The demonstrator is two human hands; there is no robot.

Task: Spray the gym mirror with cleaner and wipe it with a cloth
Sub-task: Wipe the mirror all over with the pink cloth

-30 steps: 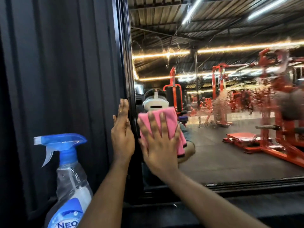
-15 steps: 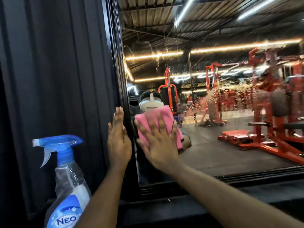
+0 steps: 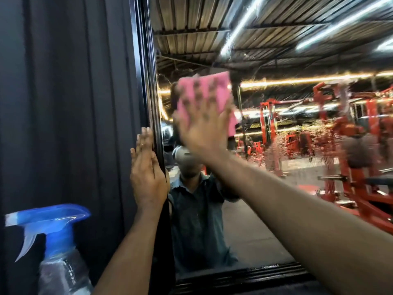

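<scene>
The gym mirror (image 3: 297, 145) fills the right side, with spray droplets spread over its middle and right. My right hand (image 3: 204, 128) presses a pink cloth (image 3: 204, 90) flat against the glass near the mirror's left edge, fingers spread; hand and cloth are blurred by motion. My left hand (image 3: 146, 173) rests flat and open on the black mirror frame (image 3: 146, 81), holding nothing. A clear spray bottle with a blue trigger head (image 3: 53, 235) sits at the lower left, tucked by my left arm, its grip hidden.
A dark ribbed wall (image 3: 63, 103) lies left of the frame. The mirror's black bottom rail (image 3: 244, 275) runs across the lower part. Red gym machines and ceiling lights appear only as reflections, as does a person in a dark shirt.
My right hand has slid the pink cloth upward on the glass. The view has moved closer and slightly up. My left hand stays on the frame.
</scene>
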